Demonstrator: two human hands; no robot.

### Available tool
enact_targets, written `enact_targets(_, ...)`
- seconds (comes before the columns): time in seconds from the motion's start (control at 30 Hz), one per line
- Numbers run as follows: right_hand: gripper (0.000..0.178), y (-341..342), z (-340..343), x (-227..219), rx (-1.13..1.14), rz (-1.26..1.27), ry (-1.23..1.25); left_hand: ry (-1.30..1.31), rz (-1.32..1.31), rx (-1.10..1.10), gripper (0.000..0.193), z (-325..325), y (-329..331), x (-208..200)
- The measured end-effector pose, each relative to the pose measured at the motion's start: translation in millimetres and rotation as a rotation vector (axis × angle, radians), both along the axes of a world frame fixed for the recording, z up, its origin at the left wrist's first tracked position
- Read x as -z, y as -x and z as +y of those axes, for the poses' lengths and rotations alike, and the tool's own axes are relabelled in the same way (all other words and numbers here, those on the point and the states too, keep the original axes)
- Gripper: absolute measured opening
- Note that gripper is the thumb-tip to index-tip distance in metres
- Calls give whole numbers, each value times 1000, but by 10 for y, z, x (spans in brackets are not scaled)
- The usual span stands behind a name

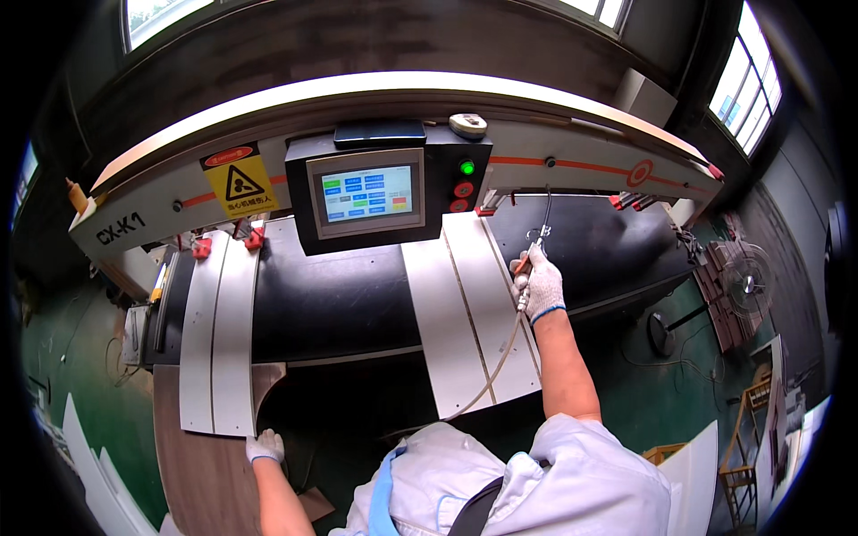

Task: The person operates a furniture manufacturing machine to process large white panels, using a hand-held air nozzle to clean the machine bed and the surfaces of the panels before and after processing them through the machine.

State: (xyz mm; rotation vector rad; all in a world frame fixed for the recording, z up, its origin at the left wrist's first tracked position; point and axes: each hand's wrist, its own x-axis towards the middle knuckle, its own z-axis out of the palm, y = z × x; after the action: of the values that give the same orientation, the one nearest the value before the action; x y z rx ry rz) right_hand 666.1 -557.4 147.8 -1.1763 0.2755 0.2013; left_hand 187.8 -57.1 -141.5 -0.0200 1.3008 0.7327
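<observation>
Hose tool (pixel 540 235) sits in the right hand (pixel 542 284), grip closed round it, over the black desk (pixel 340 299), near the right white boards (pixel 447 330). Holding it out seems the step now; moving it would need slack in the bendy hose (pixel 509 352). The left hand (pixel 265 446) is by the flat left boards (pixel 198 357); I can't tell if it grips.

Below the control screen (pixel 366 192), bare black tabletop (pixel 335 313) is leaving passage; to the screen's lower right, a hose (pixel 506 359) is obstructing, slanting across white panels (pixel 444 326).
</observation>
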Motion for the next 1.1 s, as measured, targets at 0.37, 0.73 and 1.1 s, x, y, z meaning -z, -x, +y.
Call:
enact_targets(0.37, 30, -926, 202, -121, -60, -36, 164, -123, -251, -114, 60, 91, 113, 351)
enact_targets(0.73, 38, 1391, 977, 349, -1000, 74, 816, -114, -312, -232, 59, -202, -71, 243)
enact_targets(1.1, 33, 3036, 1656, 639, -1395, 40, 1008, -220, -404, -90, 48, -423, 2, 277)
